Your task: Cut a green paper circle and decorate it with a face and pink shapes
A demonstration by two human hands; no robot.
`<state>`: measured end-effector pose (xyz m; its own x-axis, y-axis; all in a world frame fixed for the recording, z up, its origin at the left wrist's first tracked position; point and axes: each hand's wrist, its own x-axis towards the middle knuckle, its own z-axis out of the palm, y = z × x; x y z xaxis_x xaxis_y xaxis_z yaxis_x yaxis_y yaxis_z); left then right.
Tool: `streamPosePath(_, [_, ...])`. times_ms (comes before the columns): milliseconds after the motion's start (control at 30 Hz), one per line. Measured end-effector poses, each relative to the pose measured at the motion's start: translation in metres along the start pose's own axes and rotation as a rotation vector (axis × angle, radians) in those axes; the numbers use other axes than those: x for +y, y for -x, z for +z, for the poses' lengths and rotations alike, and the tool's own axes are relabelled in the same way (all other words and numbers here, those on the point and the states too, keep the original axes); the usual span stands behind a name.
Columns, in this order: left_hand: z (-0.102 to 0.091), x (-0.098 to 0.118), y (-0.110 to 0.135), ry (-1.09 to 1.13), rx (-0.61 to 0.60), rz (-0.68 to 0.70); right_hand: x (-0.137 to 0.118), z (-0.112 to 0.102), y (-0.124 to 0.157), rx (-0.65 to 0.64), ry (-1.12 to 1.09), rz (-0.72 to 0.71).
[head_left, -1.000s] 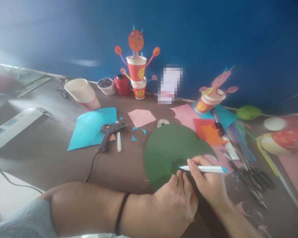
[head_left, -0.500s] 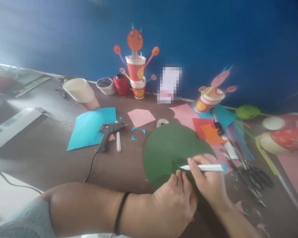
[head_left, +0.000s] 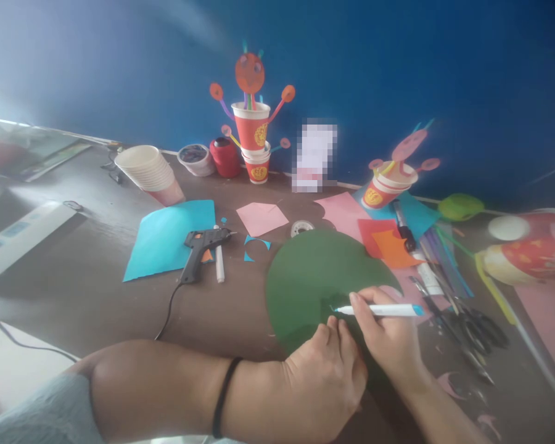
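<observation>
My right hand (head_left: 393,333) grips a white marker pen (head_left: 388,310) with a blue end. The pen lies nearly level, its blue tip pointing left over a round green mat (head_left: 314,265). Just under that tip, my left hand (head_left: 328,376) is closed, its fingers bent and pressed together low over the mat. What those fingers pinch, if anything, is hidden. A tiny blue line shows by the pen tip; I cannot tell whether it is a mark or a small piece.
Left of the mat are a glue gun (head_left: 198,250), blue paper (head_left: 166,234) and stacked paper cups (head_left: 150,172). A cup figure (head_left: 252,126) stands behind. Scissors (head_left: 476,333), a glue stick (head_left: 428,274) and pipe cleaners (head_left: 457,265) lie at right.
The view has shifted very slightly. Both hands keep the same pose, and the pen tip stays at nearly the same spot over the mat.
</observation>
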<state>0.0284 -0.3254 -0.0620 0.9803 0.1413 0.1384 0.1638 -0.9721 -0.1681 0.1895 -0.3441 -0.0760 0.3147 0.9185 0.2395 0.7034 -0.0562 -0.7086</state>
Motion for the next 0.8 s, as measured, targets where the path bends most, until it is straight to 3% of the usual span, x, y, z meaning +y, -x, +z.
streamPosePath(800, [0.0021,0.0037,0.0003,0.003,-0.006,-0.024,-0.0009,0.0007,-0.0018,0.062,0.024,-0.037])
